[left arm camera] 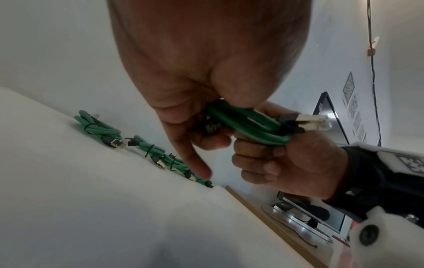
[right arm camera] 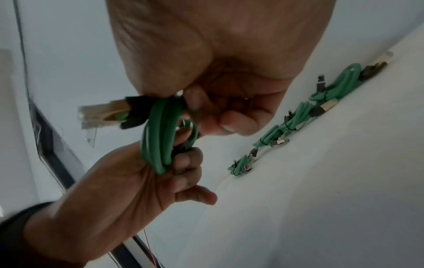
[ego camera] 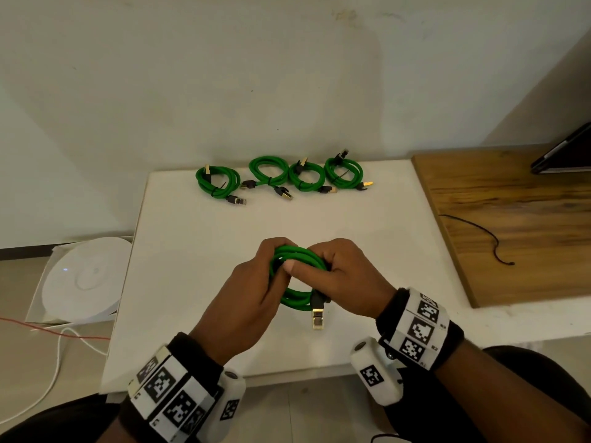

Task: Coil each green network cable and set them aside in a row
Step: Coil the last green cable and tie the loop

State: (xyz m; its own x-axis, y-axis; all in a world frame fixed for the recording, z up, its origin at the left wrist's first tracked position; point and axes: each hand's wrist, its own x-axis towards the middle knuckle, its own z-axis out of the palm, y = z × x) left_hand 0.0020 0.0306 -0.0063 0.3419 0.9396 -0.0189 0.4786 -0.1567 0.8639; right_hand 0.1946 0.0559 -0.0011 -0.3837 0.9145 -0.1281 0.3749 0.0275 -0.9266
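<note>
Left hand (ego camera: 246, 292) + right hand (ego camera: 345, 276): fingers clamped on coiled cable (ego camera: 299, 257), held above bench (ego camera: 192, 251) | plug (ego camera: 318, 318) hangs | four tied coils (ego camera: 281, 177) in row, far edge.

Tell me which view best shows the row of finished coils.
The head view: all four finished coils lie separate along the white table's far edge. Both wrist views catch them edge-on, foreshortened and overlapping, partly behind fingers.

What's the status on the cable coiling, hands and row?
Both hands, left hand and right hand, gripping the fifth coil above the white table. Four tied coils in a row at the far edge. Nothing in the way.
</note>
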